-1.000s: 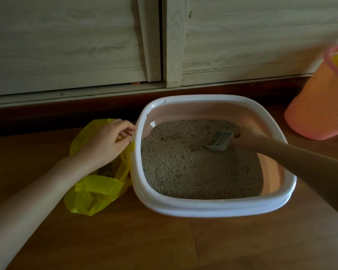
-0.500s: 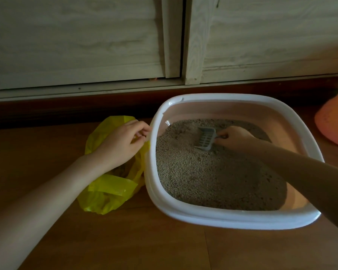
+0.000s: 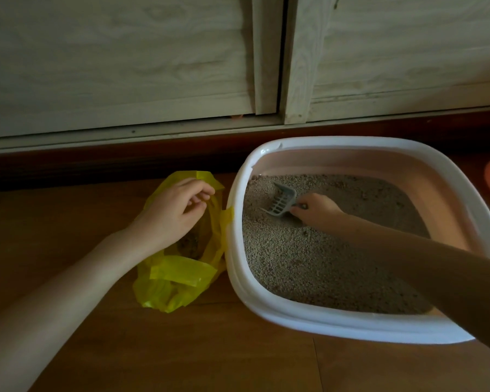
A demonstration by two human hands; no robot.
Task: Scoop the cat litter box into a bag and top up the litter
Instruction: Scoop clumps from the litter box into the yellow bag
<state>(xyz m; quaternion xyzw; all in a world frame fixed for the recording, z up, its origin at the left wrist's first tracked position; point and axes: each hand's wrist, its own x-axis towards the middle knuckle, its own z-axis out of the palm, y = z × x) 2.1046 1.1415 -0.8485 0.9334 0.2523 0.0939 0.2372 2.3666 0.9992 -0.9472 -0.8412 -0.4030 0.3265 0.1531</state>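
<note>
**Scoop working toward the bag side**

The right hand [image 3: 317, 209] is grasping the handle of the slotted grey plastic scoop [image 3: 280, 203], its long axis pointing away from the grip toward the yellow bag [image 3: 178, 275]. That crinkly film bag is lying just beyond the litter box [image 3: 266, 304] rim, where the left hand [image 3: 173, 213] is pinching its mouth open. The granular litter [image 3: 309, 264] is lying all around the scoop.

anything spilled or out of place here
Nothing stands out. The litter is all inside the litter box, the yellow bag sits open beside it, and no litter shows on the floor.
</note>
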